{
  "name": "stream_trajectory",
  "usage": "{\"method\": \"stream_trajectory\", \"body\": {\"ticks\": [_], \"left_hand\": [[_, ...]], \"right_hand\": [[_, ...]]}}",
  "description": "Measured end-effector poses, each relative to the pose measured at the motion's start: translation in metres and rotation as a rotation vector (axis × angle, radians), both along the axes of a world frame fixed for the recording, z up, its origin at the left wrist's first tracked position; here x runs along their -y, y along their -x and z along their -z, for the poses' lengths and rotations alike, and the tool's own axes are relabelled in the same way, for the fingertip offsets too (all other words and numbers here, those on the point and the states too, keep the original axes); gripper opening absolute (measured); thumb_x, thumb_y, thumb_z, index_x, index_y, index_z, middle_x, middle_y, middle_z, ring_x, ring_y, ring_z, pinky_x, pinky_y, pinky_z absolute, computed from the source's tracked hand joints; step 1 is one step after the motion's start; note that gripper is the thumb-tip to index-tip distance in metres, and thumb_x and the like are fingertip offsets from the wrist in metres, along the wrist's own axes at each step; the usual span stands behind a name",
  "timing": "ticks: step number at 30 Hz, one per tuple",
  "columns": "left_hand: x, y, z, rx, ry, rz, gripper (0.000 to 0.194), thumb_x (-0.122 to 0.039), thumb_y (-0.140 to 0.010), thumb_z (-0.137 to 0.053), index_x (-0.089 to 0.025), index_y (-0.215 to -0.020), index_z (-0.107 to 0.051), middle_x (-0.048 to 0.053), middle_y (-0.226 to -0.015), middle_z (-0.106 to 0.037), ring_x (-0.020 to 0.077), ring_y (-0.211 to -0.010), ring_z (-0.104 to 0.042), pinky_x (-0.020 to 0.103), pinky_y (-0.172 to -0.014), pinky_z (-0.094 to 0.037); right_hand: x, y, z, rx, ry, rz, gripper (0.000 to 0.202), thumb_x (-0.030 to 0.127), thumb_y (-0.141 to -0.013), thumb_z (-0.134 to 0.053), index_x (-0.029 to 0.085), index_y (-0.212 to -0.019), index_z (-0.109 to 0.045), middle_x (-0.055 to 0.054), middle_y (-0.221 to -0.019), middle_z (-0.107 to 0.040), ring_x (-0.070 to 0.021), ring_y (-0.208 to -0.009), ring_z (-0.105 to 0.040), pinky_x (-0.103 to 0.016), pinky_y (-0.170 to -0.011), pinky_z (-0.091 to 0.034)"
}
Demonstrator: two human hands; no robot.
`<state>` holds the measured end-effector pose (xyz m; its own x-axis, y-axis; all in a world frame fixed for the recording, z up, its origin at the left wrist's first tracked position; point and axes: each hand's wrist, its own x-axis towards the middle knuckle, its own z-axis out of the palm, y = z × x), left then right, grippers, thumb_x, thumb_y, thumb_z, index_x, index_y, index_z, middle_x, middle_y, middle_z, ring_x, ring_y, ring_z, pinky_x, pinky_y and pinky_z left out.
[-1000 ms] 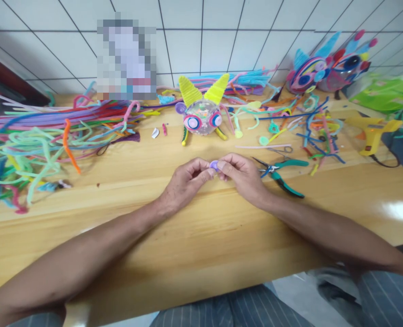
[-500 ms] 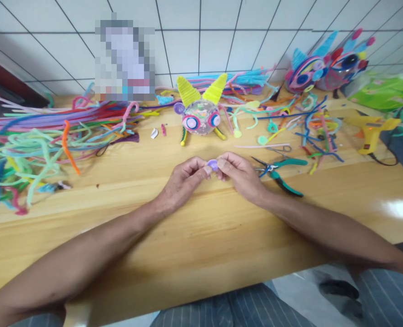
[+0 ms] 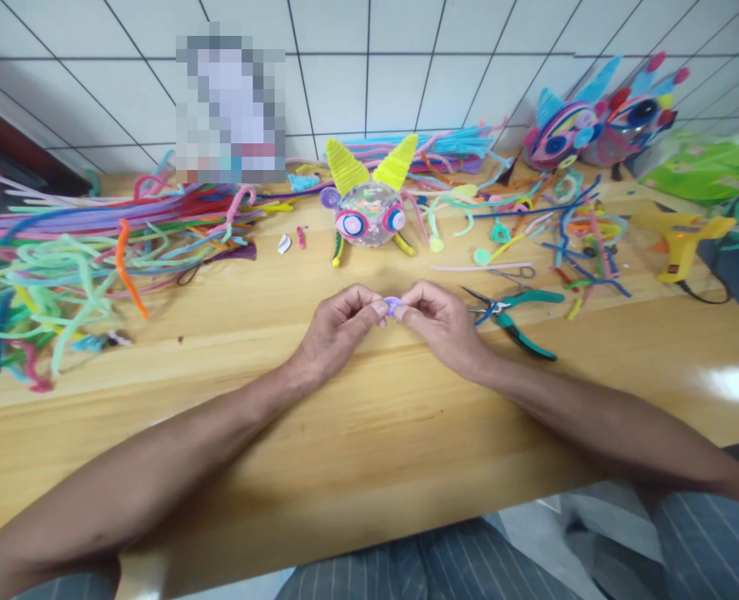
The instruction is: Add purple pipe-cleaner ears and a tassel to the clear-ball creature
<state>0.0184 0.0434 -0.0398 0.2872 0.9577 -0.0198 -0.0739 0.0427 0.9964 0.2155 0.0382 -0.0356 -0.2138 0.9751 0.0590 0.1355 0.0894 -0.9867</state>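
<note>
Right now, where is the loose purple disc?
In the head view, the loose purple disc is near the centre, held between left hand and right hand, on the near side of the yellow-eared figure.

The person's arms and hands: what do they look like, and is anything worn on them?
The left hand and right hand are human and bare, without gloves; no watch or bracelet shows on either wrist. Both forearms are uncovered too. Near the elbows shows thin-striped dark blue-grey cloth, seemingly short sleeves.
</note>
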Motion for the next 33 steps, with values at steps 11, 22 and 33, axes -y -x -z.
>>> {"method": "stream_trajectory", "body": {"ticks": [11, 22, 33], "left_hand": [[-0.003, 0.0, 0.0, 0.082, 0.058, 0.087, 0.042, -0.057, -0.085, -0.086, -0.017, -0.082, -0.07, -0.003, -0.064, -0.057, 0.0082, -0.054, -0.039, 0.024, -0.052, -0.029], [-0.001, 0.002, 0.006, 0.04, -0.003, 0.019, 0.037, -0.054, -0.09, -0.082, -0.018, -0.084, -0.072, -0.002, -0.07, -0.061, 0.0091, -0.057, -0.039, 0.025, -0.054, -0.033], [0.0, 0.001, 0.004, 0.049, -0.005, 0.003, 0.035, -0.051, -0.088, -0.085, -0.019, -0.088, -0.072, -0.002, -0.074, -0.062, 0.0095, -0.061, -0.042, 0.025, -0.057, -0.036]], "right_hand": [[0.005, 0.0, -0.007, 0.037, -0.117, -0.057, 0.021, 0.036, -0.094, -0.07, 0.023, -0.081, -0.062, 0.002, -0.075, -0.06, -0.0152, -0.072, -0.054, -0.031, -0.069, -0.042], [0.004, 0.001, -0.004, 0.008, 0.011, -0.009, 0.028, 0.047, -0.093, -0.073, 0.023, -0.083, -0.061, 0.002, -0.074, -0.058, -0.0151, -0.071, -0.051, -0.03, -0.067, -0.042], [0.002, -0.001, 0.0, 0.064, -0.028, -0.039, 0.03, 0.05, -0.095, -0.073, 0.021, -0.087, -0.067, 0.0, -0.078, -0.066, -0.0153, -0.073, -0.057, -0.03, -0.069, -0.045]]}}
